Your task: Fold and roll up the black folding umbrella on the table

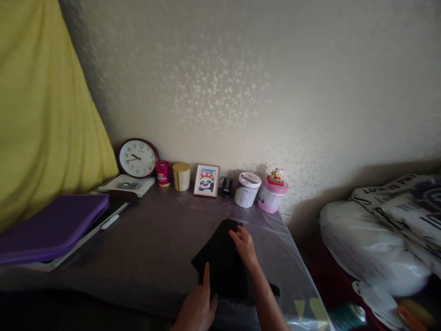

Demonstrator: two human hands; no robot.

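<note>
Black cloth point(223, 262) lies on the covered table point(155, 234), between and partly beneath the fingers of both hands. From the left, the left hand point(198, 308) comes first, index finger straight over the cloth's lower left part, thumb spread apart from it near the bottom edge; no fold shows caught between them. Farther right, the right hand point(244, 246) is at the cloth's upper right edge, thumb and bent fingers only slightly parted; whether they pinch the fabric, I cannot tell.
</note>
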